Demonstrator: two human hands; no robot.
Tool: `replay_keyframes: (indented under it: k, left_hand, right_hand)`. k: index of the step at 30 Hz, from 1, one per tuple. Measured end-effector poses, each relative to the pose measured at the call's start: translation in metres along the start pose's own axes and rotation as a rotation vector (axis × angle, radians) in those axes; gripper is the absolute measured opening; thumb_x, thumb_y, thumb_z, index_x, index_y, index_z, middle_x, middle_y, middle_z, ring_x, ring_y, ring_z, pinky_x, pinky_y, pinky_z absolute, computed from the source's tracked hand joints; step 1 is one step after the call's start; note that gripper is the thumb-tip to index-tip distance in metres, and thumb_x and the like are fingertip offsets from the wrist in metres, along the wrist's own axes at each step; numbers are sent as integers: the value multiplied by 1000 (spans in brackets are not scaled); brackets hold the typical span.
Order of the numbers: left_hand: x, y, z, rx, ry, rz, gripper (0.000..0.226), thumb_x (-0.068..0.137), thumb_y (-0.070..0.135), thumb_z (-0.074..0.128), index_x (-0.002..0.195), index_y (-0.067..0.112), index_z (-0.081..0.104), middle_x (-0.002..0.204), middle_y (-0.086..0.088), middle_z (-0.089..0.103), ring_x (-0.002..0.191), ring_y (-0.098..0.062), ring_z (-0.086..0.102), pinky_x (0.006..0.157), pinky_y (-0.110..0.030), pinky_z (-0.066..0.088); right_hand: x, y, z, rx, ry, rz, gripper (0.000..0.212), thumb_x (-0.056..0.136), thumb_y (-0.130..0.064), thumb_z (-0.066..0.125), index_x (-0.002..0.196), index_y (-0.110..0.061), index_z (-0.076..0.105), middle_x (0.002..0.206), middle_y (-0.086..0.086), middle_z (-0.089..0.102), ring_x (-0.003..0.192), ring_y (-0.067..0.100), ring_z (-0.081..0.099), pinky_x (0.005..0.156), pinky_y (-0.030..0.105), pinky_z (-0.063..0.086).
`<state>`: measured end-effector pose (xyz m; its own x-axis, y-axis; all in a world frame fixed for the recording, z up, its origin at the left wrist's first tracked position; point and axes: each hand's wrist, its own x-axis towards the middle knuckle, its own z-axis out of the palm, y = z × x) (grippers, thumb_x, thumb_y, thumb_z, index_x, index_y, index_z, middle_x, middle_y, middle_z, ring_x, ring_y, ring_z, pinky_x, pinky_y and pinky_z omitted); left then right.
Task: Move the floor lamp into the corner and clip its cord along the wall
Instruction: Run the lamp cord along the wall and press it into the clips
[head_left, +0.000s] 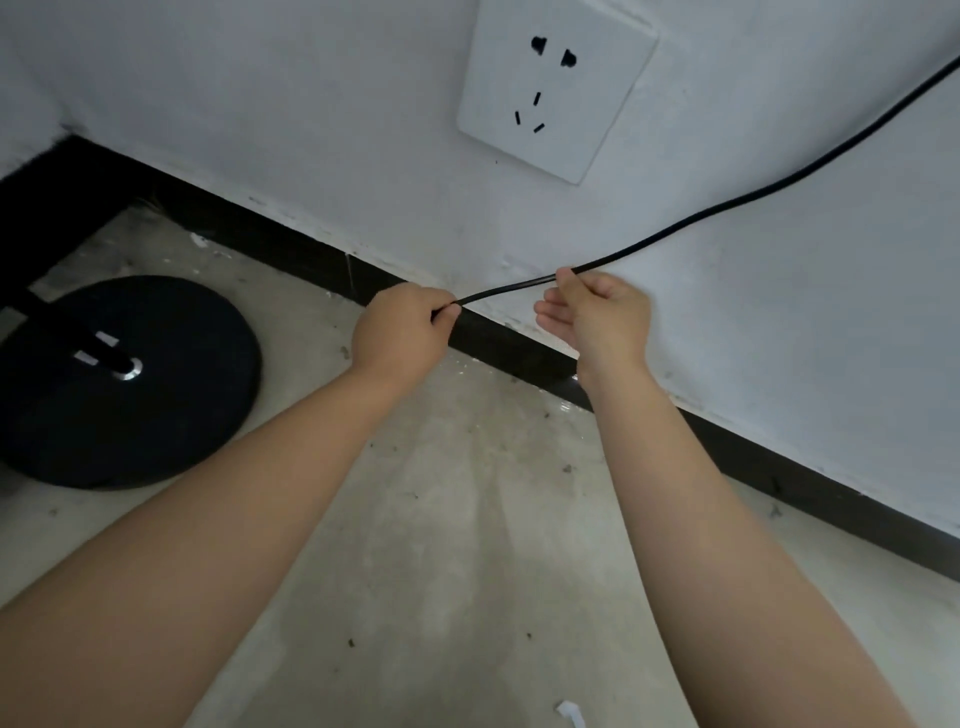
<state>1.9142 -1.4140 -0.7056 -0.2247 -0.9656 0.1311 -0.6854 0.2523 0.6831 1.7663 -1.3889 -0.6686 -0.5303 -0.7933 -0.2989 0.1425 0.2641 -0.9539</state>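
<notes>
The left hand (402, 332) pinches the black cord (701, 221) tight just above the dark baseboard (519, 345); the right hand (597, 312) grips it beside, fingertips closed. The cord runs up right across the white wall (311, 130), below the outlet (558, 88). The lamp base (130, 384) sits near the corner.

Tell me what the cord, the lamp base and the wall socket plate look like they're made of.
Cord: black, smooth, faint sheen, bends easily; likely rubber or PVC sheath.
Lamp base: round, matte black, no glare; probably painted metal, possibly plastic.
Socket plate: glossy white, crisp moulded edges; looks like hard plastic.
The left hand and right hand pinch the cord.
</notes>
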Motion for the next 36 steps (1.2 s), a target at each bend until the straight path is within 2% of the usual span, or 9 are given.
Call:
replay_keyframes:
  k: [7,10,13,15,19,22,24,30,36]
  left_hand:
    - [10,16,4,126,49,-75,24,92,15,47,87,5,68,86,-18,67,79,-33,59,56,-27,33]
    - [12,23,8,123,34,-93,24,93,15,46,91,6,68,88,-17,68,82,-32,60,57,-27,33]
    - [19,27,11,87,3,-123,23,93,15,47,93,6,68,91,-17,69,83,-33,61,58,-28,37]
    - [31,14,7,65,55,-210,22,93,16,47,97,8,67,94,-16,70,86,-31,62,60,-27,38]
    - [32,13,18,80,-14,-267,20,93,19,48,99,12,66,98,-13,71,92,-31,62,68,-29,38]
    - [32,10,22,163,29,-283,20,92,23,50,100,12,65,101,-12,68,98,-30,56,82,-37,39]
    - [34,9,21,186,70,-274,20,92,23,51,101,10,63,105,-14,64,103,-31,51,85,-40,38]
    - [40,14,19,164,130,-251,21,91,21,51,105,8,58,114,-15,59,111,-32,44,93,-42,34]
    - [22,6,17,150,76,-272,25,90,20,52,109,4,55,117,-19,56,113,-35,42,91,-44,38]
  right_hand:
    - [4,-3,7,14,145,39,28,87,-11,57,59,-15,53,59,5,56,47,14,56,38,14,51]
    - [3,0,7,-137,191,-19,33,90,-14,51,58,-18,49,57,2,54,42,11,54,37,15,50]
    - [7,0,7,-306,228,-91,39,93,-15,45,54,-16,42,51,1,49,40,12,53,47,27,51]
    - [16,-7,28,-384,164,-145,40,93,-15,44,53,-15,40,49,2,48,40,14,53,49,30,51]
    - [14,-4,20,-393,171,-110,37,93,-18,44,56,-14,46,52,1,49,40,13,53,47,27,50]
    - [9,7,11,-386,145,-42,24,94,-24,43,79,-9,54,56,0,51,43,12,54,47,22,51]
    - [7,9,8,-360,125,-14,24,94,-26,42,84,-8,54,57,1,51,42,12,53,41,17,50]
    - [2,9,-1,-280,70,43,36,94,-26,38,62,-15,50,58,3,52,44,14,53,37,15,48]
    - [-2,7,-14,-354,-48,89,20,90,-12,43,74,-12,55,61,2,53,48,13,54,40,15,48]
